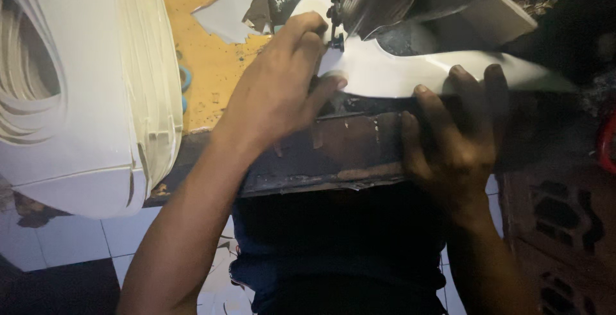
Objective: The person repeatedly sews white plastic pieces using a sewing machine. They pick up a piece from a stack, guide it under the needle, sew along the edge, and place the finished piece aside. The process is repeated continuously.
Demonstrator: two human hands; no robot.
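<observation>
Head view: the left hand (276,93) presses a white, curved sheet of stiff material (410,71) flat beside the sewing machine's needle (335,26), fingers closed down on it. The right hand (452,132) pinches the sheet's near edge over the dark worn desk (321,154). Stitching looks under way, so both hands must guide steadily.

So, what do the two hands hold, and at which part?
Both hold the flat white sheet piece on the sewing machine: left hand presses its left end beside the needle; right hand grips its near edge.
</observation>
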